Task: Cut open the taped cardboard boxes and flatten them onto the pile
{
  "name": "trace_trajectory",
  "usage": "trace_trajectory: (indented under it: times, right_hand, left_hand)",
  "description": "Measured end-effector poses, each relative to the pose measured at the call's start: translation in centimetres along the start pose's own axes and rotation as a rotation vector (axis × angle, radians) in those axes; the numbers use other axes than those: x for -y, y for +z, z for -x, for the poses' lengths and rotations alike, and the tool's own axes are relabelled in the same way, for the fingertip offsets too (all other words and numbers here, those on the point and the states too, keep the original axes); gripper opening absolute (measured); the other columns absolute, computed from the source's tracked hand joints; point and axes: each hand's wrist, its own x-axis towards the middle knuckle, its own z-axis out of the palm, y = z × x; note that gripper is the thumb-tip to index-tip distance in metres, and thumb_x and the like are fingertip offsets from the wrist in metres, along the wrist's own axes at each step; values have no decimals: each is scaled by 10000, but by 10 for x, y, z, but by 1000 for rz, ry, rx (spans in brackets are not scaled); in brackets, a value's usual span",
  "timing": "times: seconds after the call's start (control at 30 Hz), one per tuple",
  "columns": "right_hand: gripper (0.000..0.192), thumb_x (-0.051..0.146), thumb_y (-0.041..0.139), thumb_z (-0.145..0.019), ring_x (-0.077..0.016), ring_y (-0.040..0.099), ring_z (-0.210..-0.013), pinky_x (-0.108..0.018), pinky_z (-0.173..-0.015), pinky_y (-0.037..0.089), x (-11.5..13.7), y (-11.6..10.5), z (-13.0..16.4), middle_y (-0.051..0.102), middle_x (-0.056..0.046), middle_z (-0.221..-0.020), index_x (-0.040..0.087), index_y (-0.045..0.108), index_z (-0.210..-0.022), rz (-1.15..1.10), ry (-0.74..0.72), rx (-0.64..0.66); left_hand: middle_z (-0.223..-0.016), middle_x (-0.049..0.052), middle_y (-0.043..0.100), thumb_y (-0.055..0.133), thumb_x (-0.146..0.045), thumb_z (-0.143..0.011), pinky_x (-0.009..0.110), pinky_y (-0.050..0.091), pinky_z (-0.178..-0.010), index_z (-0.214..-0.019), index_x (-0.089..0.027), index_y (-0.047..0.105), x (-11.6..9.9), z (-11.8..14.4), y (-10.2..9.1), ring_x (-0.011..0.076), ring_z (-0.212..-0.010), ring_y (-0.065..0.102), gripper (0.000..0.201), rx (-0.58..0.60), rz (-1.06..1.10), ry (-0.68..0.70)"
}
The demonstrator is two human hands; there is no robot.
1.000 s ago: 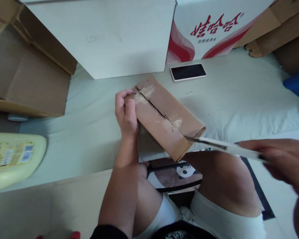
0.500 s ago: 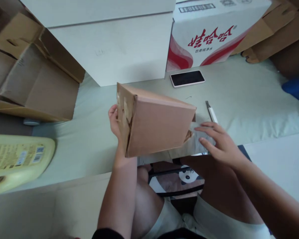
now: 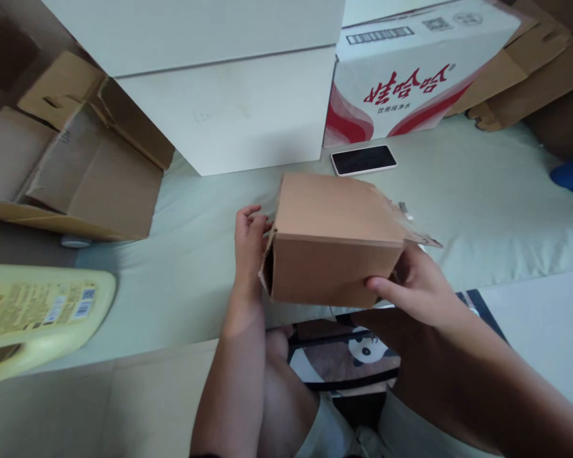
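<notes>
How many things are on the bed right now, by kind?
Brown cardboard boxes: 3 (held box, open box, flaps)
White boxes: 2 (, red-printed)
Phones: 1
Yellow jugs: 1
Total: 7

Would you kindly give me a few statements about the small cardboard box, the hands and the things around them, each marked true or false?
1. Both hands hold the small cardboard box. True: left hand, right hand.
2. The phone lies screen up beyond the box. True.
3. The phone rests on top of the box. False: it lies on the pale surface.
4. A green jug lies at the left. False: the jug is yellow.
</notes>
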Motion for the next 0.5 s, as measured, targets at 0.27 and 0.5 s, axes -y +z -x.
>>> trace_trajectory:
  times: [0.27, 0.5]
  right_hand:
    - [527, 673, 757, -766, -387, 726, -940, -564, -880, 576, -33, 17, -22, 743, -145, -927, 211, 724, -1017, 373, 80, -119]
    - [356, 598, 728, -791, -288, 704, -807, -445, -726, 579, -46, 25, -15, 741, -85, -858, 255, 676, -869, 167, 95, -226]
  left_hand:
    - [-1076, 128, 753, 659, -696, -820, 480, 506, -1016, -987, -205, 741, -7, 5, 16, 326, -1132, 668, 524, 169, -78, -84]
    - [-1155, 116, 664, 781, -643, -723, 424, 493, -1028, -916, -208, 691, -4, 2, 17, 272, -1159, 625, 485, -12, -99, 51]
